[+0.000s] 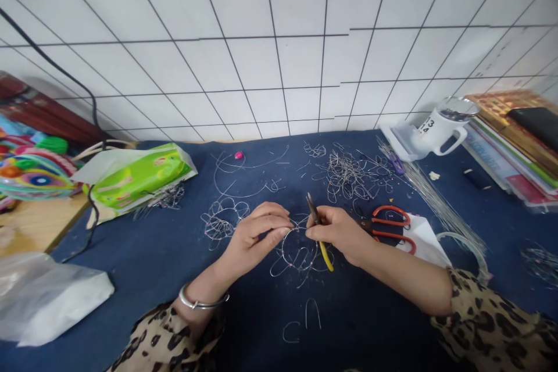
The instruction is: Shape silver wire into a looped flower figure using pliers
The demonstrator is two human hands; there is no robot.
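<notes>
My left hand (257, 232) pinches the thin wire of a looped wire piece (296, 254) that lies on the dark blue cloth (174, 267). My right hand (340, 231) is closed around yellow-handled pliers (321, 244), whose jaws point up beside the left fingertips. The two hands almost touch above the wire loops. A silver bangle (198, 302) sits on my left wrist.
Orange-handled scissors (390, 226) lie just right of my right hand on white paper. A tangle of bent wire pieces (349, 171) lies behind, straight wires (436, 203) to the right. A white mug (444, 125), stacked books (514, 139), a green pack (139, 177) and a plastic bag (47, 296) surround.
</notes>
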